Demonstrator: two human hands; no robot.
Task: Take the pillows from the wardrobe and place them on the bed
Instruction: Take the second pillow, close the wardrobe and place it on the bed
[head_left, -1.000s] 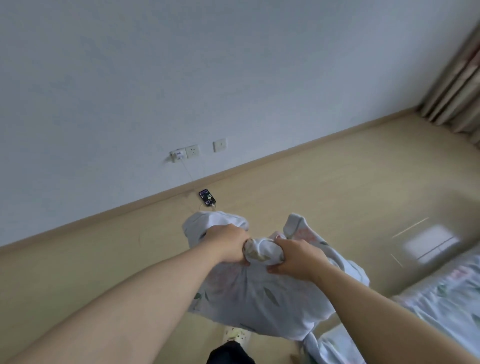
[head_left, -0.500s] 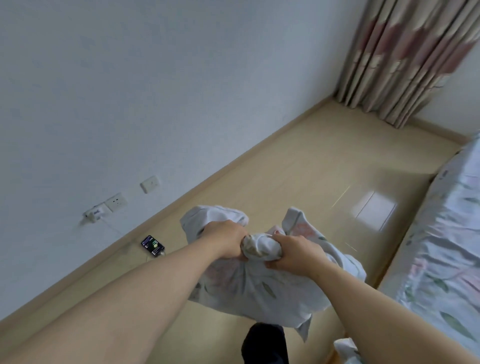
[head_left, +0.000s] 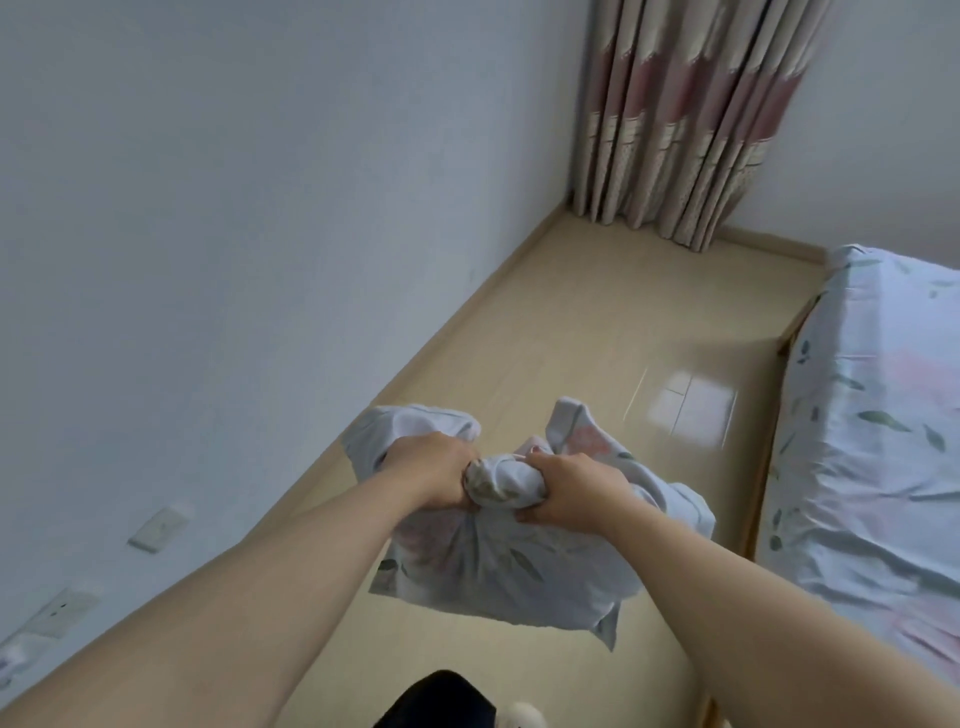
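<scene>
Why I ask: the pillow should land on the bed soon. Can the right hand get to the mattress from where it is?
Probably yes. The right hand grips the pillow over open floor, and the bed lies just to its right with nothing between them.

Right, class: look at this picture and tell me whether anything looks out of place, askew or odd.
The pillow is the odd thing: it hangs in the air over the floor, bunched at its top edge in the left hand and right hand, not lying on the bed. Its corners flop loose. Nothing looks spilled or damaged.
</scene>
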